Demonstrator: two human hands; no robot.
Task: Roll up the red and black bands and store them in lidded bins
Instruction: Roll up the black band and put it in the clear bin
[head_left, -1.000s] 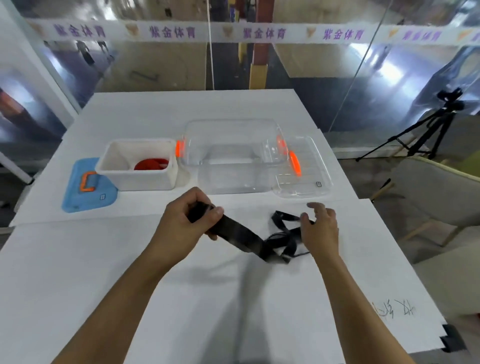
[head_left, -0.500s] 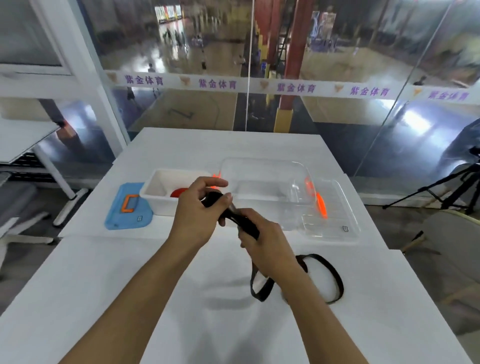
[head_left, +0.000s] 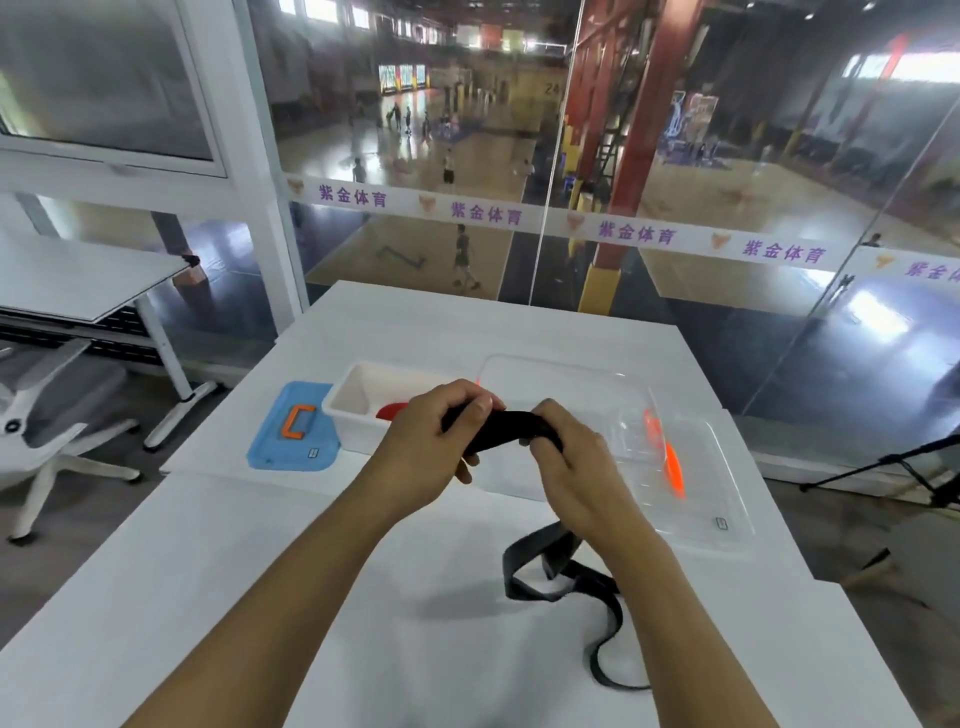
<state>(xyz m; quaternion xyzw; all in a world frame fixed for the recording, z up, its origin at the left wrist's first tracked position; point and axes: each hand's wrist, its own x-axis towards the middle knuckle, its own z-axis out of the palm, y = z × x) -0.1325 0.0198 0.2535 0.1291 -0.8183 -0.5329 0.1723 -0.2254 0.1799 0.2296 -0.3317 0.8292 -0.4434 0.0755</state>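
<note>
Table (head_left: 218, 597): plain white. Band (head_left: 563, 582): black, no pattern. White bin (head_left: 358, 410) near far-left edge; red band (head_left: 390, 411) inside. Lid (head_left: 291, 447) beside it: blue, orange handle. Clear bin (head_left: 561, 384) and clear lid (head_left: 706, 499): transparent, orange latches.

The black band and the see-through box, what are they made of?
The black band looks like soft, matte stretchy fabric or rubber: it droops and curls in floppy loops; I can't tell which. The see-through box looks like hard, shiny clear plastic: the table shows through it and its edges glint.
</note>
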